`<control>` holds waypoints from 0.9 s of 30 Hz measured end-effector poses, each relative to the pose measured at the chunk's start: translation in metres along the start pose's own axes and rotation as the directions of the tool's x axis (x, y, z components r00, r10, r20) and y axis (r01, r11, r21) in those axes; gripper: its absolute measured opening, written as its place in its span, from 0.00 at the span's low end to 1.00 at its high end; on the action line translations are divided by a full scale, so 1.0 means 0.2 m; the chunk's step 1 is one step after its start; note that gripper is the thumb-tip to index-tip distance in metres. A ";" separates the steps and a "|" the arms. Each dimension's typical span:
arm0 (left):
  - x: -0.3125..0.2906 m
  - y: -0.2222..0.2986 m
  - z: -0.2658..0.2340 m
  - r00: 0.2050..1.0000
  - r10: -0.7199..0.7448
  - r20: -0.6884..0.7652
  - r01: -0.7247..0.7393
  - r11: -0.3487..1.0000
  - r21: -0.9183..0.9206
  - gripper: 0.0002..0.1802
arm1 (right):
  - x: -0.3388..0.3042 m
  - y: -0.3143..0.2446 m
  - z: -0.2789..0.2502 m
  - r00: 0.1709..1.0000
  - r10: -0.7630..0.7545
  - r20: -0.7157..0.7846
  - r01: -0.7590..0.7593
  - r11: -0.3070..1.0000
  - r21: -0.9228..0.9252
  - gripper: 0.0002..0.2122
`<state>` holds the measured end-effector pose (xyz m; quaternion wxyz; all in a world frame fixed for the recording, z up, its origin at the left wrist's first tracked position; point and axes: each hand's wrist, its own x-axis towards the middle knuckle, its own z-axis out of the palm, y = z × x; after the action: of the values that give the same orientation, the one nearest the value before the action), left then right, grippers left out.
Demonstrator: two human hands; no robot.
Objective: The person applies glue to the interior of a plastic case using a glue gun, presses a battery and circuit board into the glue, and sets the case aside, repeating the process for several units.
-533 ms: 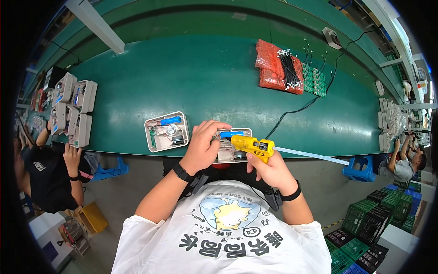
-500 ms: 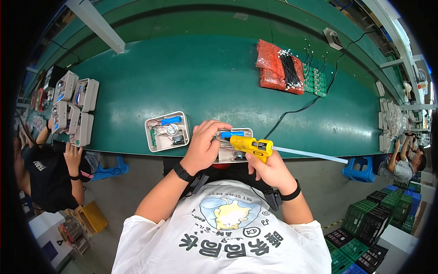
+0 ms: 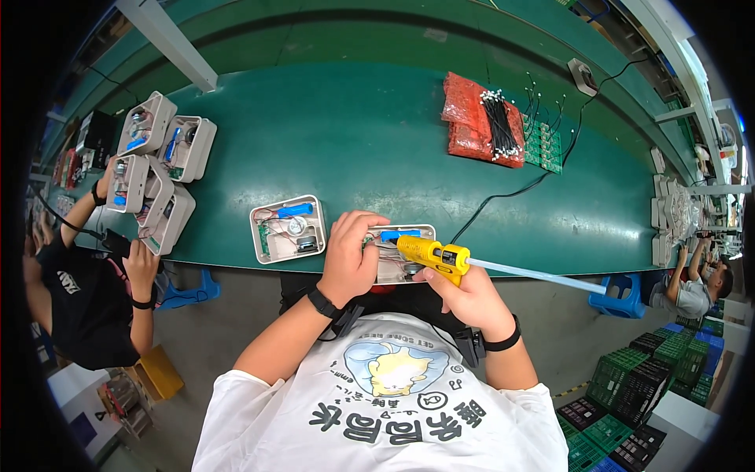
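A smooth green desk point(image 3: 354, 149) with a dull sheen spans the view. At its near edge sits a rounded, pale plastic box point(image 3: 387, 274). The right hand point(image 3: 464, 293) has its fingers closed round a yellow glue gun point(image 3: 429, 252), nozzle angled over the box, translucent rod jutting rightward. The left hand point(image 3: 351, 253) bends over the box's left end; whether its fingers grip, I cannot tell. Toward the far right corner lie crinkled red packs point(image 3: 465, 122).
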<state>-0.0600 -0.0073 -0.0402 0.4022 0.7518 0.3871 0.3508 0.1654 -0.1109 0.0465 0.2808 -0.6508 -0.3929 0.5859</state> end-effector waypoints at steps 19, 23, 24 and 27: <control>-0.10 0.00 -0.18 0.961 0.032 0.274 -0.061 0.993 0.097 0.37 | 0.06 0.02 -0.01 0.955 -0.256 -0.151 0.215 0.946 -0.244 0.12; -0.11 -0.01 -0.17 0.962 0.031 0.269 -0.060 0.993 0.098 0.35 | 0.08 0.03 0.00 0.962 -0.246 -0.121 0.205 0.938 -0.279 0.12; -0.11 -0.02 -0.16 0.964 0.038 0.262 -0.066 0.993 0.098 0.35 | 0.08 0.03 0.00 0.959 -0.259 -0.113 0.216 0.931 -0.296 0.12; -0.12 -0.01 -0.16 0.967 0.039 0.251 -0.065 0.993 0.096 0.34 | 0.09 0.04 0.01 0.956 -0.274 -0.107 0.226 0.917 -0.329 0.12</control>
<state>-0.0988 -0.0159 -0.0333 0.3988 0.8195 0.3314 0.2440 0.1650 -0.1002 0.0298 0.2754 -0.6738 -0.5385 0.4246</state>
